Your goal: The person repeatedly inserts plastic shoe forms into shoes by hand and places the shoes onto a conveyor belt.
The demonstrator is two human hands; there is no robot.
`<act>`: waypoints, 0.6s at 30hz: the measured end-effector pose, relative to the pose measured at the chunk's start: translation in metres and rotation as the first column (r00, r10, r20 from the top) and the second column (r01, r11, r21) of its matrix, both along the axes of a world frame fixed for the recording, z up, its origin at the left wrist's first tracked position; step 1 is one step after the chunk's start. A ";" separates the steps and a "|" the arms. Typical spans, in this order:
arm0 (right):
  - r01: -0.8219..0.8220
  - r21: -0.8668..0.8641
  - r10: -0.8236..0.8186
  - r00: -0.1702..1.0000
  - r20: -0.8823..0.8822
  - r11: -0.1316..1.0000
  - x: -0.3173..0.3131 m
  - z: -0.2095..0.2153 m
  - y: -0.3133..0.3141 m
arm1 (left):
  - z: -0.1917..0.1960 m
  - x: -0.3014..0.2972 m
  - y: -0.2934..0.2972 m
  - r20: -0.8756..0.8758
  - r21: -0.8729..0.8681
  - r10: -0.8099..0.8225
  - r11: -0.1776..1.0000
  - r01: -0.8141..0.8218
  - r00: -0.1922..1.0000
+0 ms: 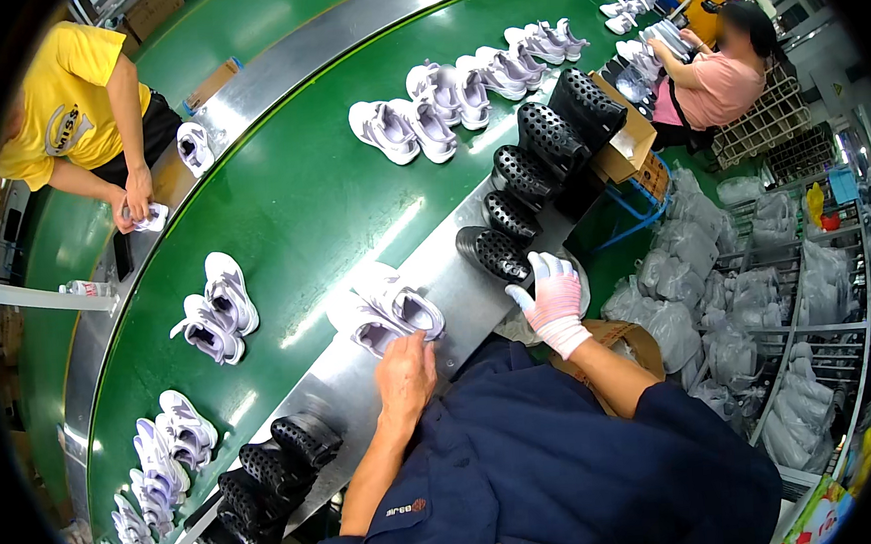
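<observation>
Far left, nine o'clock: a person in a yellow shirt (67, 115) stands across the green conveyor belt (292, 211), both hands on one pale shoe (150, 218). Not our own hands.
Belt, eight o'clock: we see a pair of white shoes (216, 310) lying loose on the green, and more pairs (162, 443) near seven o'clock.
Black lasts, low left: a row of perforated black shoe forms (278, 471) sits on the steel rail (362, 376) at seven o'clock.
Left hand: our bare left hand (405, 374) reaches forward near six o'clock, fingertips touching the heel end of the near white shoe (398, 309). We judge the grip loosely curled on it, not clenched; whether it truly pinches the shoe we cannot tell.
The shoe: it lies with its mate on the steel rail, just at the belt's inner edge, at the centre of the view.
Right hand: our gloved right hand (552, 300) lies flat and released at four o'clock, its fingers touching the nearest black form (496, 253) of a second row (547, 140) running to one o'clock.
Step in hand: we judge that we are taking up the shoe while steadying a form.
Next move: it calls for a firm hold on the heel, and for closing the right fingers round the form.
Far right, one o'clock: a person in a pink shirt (713, 80) works beside bagged goods (686, 297).
</observation>
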State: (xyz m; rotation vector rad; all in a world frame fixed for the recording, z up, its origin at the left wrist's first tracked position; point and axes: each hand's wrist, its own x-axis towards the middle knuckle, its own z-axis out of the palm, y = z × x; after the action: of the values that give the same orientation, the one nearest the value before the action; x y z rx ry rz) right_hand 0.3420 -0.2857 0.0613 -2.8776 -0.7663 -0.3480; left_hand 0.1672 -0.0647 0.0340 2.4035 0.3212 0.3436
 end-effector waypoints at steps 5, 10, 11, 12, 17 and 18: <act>-0.024 -0.008 0.023 0.997 -0.073 1.000 0.016 -0.028 -0.009 | 0.003 0.013 -0.012 0.043 -0.071 -0.082 0.994 0.085 0.996; -0.213 0.159 0.218 0.976 -0.011 0.964 0.003 0.026 -0.011 | 0.038 0.042 -0.010 0.182 -0.048 -0.069 0.996 0.079 0.981; -0.299 0.218 0.316 0.948 -0.045 0.929 -0.004 0.033 -0.008 | 0.045 0.052 -0.009 0.172 -0.095 -0.073 0.991 0.090 0.982; -0.383 0.272 0.413 0.908 -0.062 0.883 -0.005 0.040 -0.004 | 0.049 0.068 -0.009 0.174 -0.142 -0.075 0.985 0.100 0.982; -0.204 0.512 0.445 0.798 -0.407 0.834 -0.027 0.074 0.024 | 0.035 0.090 -0.001 0.057 -0.965 0.026 0.257 0.049 0.998; -0.243 0.389 0.411 0.800 -0.438 0.888 -0.030 0.076 0.026 | 0.039 0.088 -0.002 -0.001 -0.950 0.051 0.313 -0.017 0.999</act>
State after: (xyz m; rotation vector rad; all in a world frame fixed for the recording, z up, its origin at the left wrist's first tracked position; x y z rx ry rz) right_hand 0.3121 -0.2596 0.1372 -2.3015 -0.9750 0.3082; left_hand 0.2553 -0.0667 0.0728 1.1616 0.4087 0.1181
